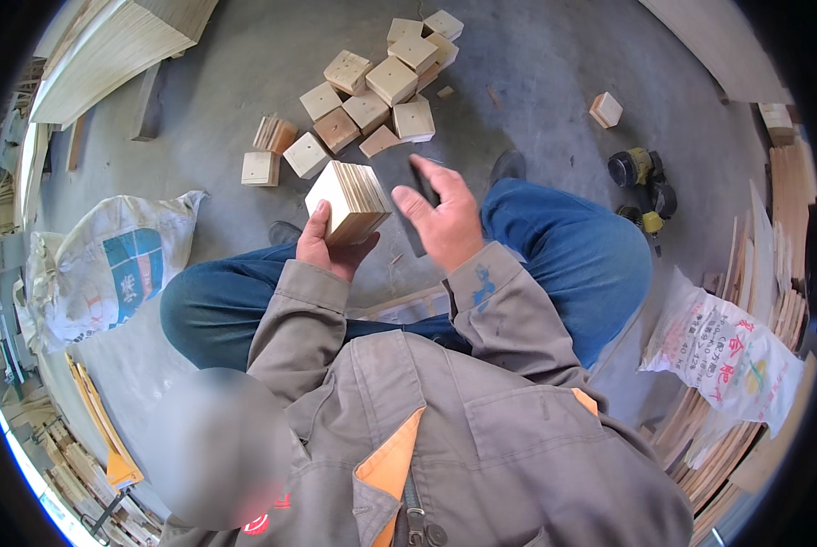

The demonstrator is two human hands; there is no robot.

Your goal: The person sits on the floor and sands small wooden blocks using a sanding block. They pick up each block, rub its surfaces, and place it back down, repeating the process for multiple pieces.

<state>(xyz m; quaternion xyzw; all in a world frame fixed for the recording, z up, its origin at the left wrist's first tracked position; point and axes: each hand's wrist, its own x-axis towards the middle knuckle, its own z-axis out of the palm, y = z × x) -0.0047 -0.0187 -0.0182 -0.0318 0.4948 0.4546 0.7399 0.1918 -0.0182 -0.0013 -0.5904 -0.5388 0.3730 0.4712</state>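
My left hand (334, 242) grips a squarish wooden block (345, 202) built of layered pale plywood, with its striped edges facing right. The thumb lies along its near left side and the fingers reach underneath. Just to the right, my right hand (443, 211) is raised with its thumb and forefinger around a dark, flat, long thing (412, 230). This dark thing is blurred and partly covered by the hand, so its kind is unclear. A small gap separates the right hand from the block.
Beyond my hands lies a pile of wooden blocks (392, 82) on the concrete floor. One single block (606, 110) and a yellow-black power tool (644, 187) are to the right. White woven sacks (144, 219) lie at both sides. Boards (121, 55) are stacked around the edges.
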